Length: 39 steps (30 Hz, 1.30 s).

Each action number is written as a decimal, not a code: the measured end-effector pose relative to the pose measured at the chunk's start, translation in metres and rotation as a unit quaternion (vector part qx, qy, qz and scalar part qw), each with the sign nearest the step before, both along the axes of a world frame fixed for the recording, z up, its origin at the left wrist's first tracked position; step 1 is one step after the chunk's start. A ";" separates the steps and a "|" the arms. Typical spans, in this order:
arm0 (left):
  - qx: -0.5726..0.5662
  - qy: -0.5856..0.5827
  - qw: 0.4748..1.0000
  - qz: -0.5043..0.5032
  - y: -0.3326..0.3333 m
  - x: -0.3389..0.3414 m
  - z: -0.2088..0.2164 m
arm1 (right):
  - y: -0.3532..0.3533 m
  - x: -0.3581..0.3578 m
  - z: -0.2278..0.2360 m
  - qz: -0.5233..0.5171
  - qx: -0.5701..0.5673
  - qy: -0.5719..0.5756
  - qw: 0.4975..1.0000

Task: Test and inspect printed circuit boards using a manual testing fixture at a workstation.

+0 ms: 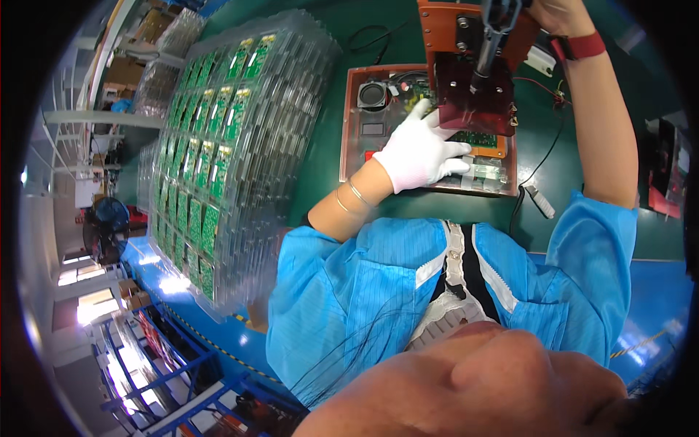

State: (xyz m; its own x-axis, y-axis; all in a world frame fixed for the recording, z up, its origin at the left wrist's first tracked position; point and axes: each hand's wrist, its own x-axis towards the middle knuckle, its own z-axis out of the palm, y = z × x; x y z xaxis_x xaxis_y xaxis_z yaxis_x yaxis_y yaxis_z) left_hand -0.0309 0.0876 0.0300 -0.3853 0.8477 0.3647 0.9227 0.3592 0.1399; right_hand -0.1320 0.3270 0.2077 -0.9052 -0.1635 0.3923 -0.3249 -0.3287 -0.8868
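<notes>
My left hand [424, 151], in a white glove, lies with fingers spread over the orange-framed test fixture [349, 156]. Its fingertips reach toward a green circuit board [477, 138] in an orange holder, under the dark red translucent plate [480, 95] of a press. The metal toggle clamp [489, 44] of that press stands above the plate on an orange frame [440, 29]. Up at the top right, my bare right hand [559, 16] is beside the clamp and frame, with a red band [584, 46] on the wrist. Its fingers are mostly out of sight, so its grip is unclear.
Tall stacked clear plastic trays [240, 146] with many green circuit boards stand left of the fixture. A black cable with a light-coloured connector [540, 202] lies on the green table [455, 207] to the right. Behind the trays are shelves with boxes [124, 73].
</notes>
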 end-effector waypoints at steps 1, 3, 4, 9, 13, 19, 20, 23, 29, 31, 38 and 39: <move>-0.011 -0.016 1.000 0.004 0.000 0.002 0.001 | -0.001 0.000 -0.003 -0.050 0.019 0.002 0.999; -0.024 -0.064 0.998 0.018 0.001 0.006 0.001 | 0.001 -0.001 -0.006 -0.040 0.013 0.009 0.999; -0.040 -0.048 0.998 0.017 0.001 0.006 0.000 | 0.003 -0.003 -0.007 -0.043 -0.010 0.030 0.999; 0.011 -0.037 0.999 0.034 0.000 -0.008 -0.006 | 0.016 -0.011 -0.013 -0.080 0.027 -0.037 0.996; -0.005 -0.046 0.999 -0.023 -0.006 -0.024 -0.007 | 0.026 -0.024 -0.016 -0.081 0.022 -0.115 0.990; 0.198 -0.002 0.974 -0.109 -0.062 0.002 0.016 | 0.030 -0.026 -0.018 -0.015 0.053 -0.021 0.998; 0.154 0.007 0.986 -0.067 -0.082 0.002 0.027 | 0.029 -0.025 -0.017 -0.014 0.044 -0.036 0.998; 0.107 0.087 0.984 0.111 -0.143 -0.031 0.071 | 0.025 -0.025 -0.016 -0.016 0.037 -0.029 0.999; 0.201 0.214 0.841 0.454 -0.278 -0.170 0.132 | 0.023 -0.024 -0.017 -0.037 0.043 -0.035 0.998; 0.185 0.189 0.789 0.555 -0.316 -0.198 0.122 | 0.021 -0.022 -0.015 -0.043 0.047 -0.028 0.998; 0.035 0.004 0.711 0.702 -0.322 -0.232 0.092 | 0.012 -0.013 -0.011 -0.076 0.041 -0.052 0.995; 0.008 0.009 0.698 0.716 -0.319 -0.231 0.089 | 0.012 -0.013 -0.011 -0.077 0.042 -0.049 0.995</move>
State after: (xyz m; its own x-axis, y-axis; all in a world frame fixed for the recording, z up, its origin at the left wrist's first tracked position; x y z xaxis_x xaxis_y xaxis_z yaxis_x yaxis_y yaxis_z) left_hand -0.2620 -0.2313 0.1193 -0.8282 -0.4067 0.3856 -0.3795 0.9133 0.1481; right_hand -0.1449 0.3389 0.1964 -0.9553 -0.0493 0.2916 -0.2760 -0.2051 -0.9390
